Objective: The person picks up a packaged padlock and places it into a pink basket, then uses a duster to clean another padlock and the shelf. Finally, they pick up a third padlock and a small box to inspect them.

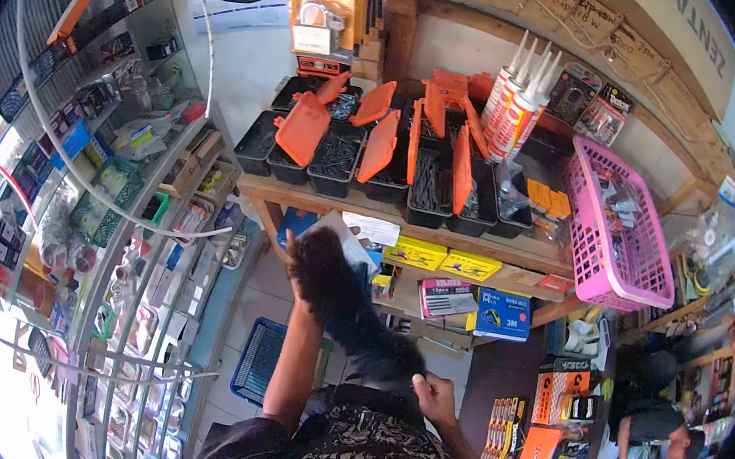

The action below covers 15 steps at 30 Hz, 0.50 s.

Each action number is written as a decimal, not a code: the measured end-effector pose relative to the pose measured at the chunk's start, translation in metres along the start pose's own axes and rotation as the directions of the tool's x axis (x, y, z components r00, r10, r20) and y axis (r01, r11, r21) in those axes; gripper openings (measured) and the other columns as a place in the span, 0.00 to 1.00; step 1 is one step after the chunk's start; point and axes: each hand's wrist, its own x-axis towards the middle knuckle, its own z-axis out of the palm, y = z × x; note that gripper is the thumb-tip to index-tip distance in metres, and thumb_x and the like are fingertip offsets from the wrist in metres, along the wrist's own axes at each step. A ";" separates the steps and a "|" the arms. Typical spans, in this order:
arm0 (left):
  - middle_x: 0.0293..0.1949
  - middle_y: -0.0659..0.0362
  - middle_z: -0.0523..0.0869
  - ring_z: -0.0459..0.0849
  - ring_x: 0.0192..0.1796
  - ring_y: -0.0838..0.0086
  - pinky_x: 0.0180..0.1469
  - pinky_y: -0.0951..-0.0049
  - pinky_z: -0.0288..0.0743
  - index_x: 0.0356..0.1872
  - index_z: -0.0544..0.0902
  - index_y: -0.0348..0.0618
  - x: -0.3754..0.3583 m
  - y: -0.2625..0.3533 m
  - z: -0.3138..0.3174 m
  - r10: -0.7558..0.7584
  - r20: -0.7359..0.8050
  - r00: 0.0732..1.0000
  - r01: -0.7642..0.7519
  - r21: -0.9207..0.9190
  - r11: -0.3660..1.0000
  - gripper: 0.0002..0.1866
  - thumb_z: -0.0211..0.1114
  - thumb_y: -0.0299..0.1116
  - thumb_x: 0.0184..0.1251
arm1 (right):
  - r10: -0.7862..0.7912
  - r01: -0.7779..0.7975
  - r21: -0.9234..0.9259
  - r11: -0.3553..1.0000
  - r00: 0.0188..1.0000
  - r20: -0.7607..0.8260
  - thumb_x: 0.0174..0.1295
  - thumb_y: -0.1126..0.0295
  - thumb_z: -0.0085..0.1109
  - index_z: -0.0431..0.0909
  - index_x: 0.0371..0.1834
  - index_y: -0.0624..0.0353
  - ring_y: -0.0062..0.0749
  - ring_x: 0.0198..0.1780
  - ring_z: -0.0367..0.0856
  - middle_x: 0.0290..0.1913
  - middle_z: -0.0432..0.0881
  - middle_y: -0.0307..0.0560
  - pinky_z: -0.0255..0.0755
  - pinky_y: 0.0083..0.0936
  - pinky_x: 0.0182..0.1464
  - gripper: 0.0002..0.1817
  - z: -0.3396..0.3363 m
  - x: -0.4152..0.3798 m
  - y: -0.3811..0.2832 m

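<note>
A long black fluffy feather duster (378, 338) slants across in front of my body. My right hand (435, 398) is closed around its lower right end, thumb on top. The duster's bushy far end covers much of my left hand (294, 268), which is raised on the left below the shelf edge. A flat whitish packet or sheet (342, 234) sticks out past the duster, and my left hand appears to hold it from the side. The fingers there are partly hidden, and the duster lies against the packet.
On the wooden shelf (344, 198) stand black bins with orange lids (303, 129), sealant tubes (517, 102) and a pink basket (620, 283). Yellow boxes (419, 254) sit below. A glass cabinet (146, 251) runs along the left. A blue basket (257, 361) is on the floor. Another person (656, 426) is at right.
</note>
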 end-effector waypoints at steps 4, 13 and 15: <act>0.51 0.44 0.82 0.83 0.50 0.49 0.53 0.48 0.77 0.66 0.68 0.43 -0.002 0.001 0.004 0.096 -0.222 0.970 -0.068 0.132 0.989 0.38 0.33 0.64 0.72 | 0.096 0.038 0.270 0.962 0.879 -0.467 0.71 0.58 0.49 0.62 0.10 0.57 0.20 0.16 0.62 0.13 0.65 0.34 0.52 0.24 0.19 0.28 -0.015 -0.015 0.009; 0.56 0.43 0.78 0.78 0.56 0.46 0.58 0.48 0.71 0.64 0.69 0.40 -0.021 0.007 -0.011 0.134 -0.421 0.897 -0.033 0.239 0.971 0.39 0.33 0.64 0.72 | 0.439 0.400 0.421 0.814 0.051 -0.897 0.72 0.41 0.39 0.67 0.31 0.56 0.20 0.14 0.58 0.18 0.64 0.37 0.56 0.20 0.14 0.28 -0.149 0.010 0.035; 0.55 0.44 0.79 0.79 0.55 0.46 0.58 0.47 0.72 0.63 0.69 0.41 -0.025 0.006 -0.015 0.136 -0.469 0.873 -0.019 0.245 0.969 0.38 0.34 0.65 0.72 | 0.379 0.202 0.361 0.910 -0.058 -0.923 0.73 0.43 0.39 0.69 0.33 0.58 0.24 0.17 0.62 0.20 0.67 0.39 0.60 0.23 0.17 0.27 -0.182 0.000 0.109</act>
